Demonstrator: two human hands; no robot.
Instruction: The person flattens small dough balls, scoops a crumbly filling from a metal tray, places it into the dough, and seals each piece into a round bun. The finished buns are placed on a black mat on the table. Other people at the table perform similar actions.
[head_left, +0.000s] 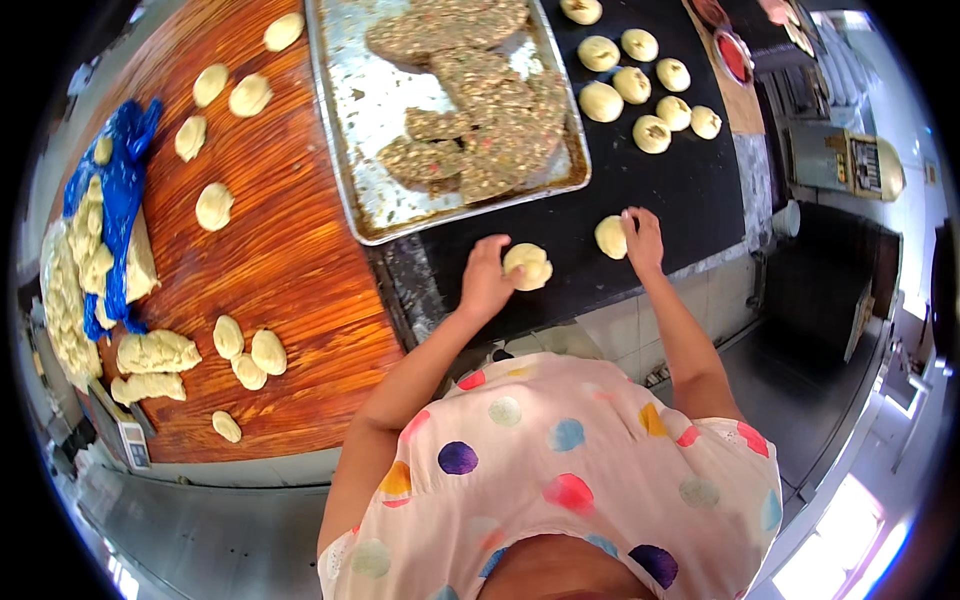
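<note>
Near the front of a black work surface (580,290), two pale dough balls lie a short way apart. My left hand (486,280) curves beside the left dough ball (528,267), thumb against its near left side and fingers apart from the thumb. Creases or folds show on top of that ball. My right hand (645,240) has its fingertips on the right edge of the smoother dough ball (610,237). Just beyond, a metal tray (375,205) holds a brown, seed-flecked filling (510,125) in a thick, uneven mass.
Several shaped dough balls (631,85) sit at the far right. Flattened dough pieces (214,206) are spread over the wooden table (290,250) at left. A large dough mass (75,270) lies there with blue plastic (125,190). A bowl of red stuff (733,57) stands far right.
</note>
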